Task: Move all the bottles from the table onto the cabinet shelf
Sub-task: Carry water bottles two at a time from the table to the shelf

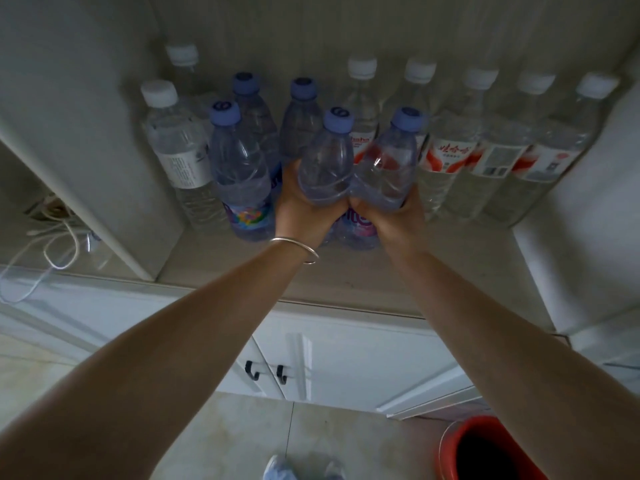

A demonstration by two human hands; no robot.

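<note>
- Over the shelf (346, 271), the left hand (304, 209) curled round one blue-capped bottle (325, 161) and the right hand (398, 216) round its twin (388, 161).
- Both bottles stood upright, long axes vertical, touching side by side, at the front of the shelf.
- Whether their bases rested on the shelf could not be told; the hands hid them.
- Beyond them stood a row of white-capped bottles (446, 150); left of them, more blue-capped bottles (239, 168).
- Neither hand was nearer: each already gripped its bottle low on the body.
- By my judgement, the coming move called for setting both straight down, then letting go without nudging the rows.
- No desk showed.
</note>
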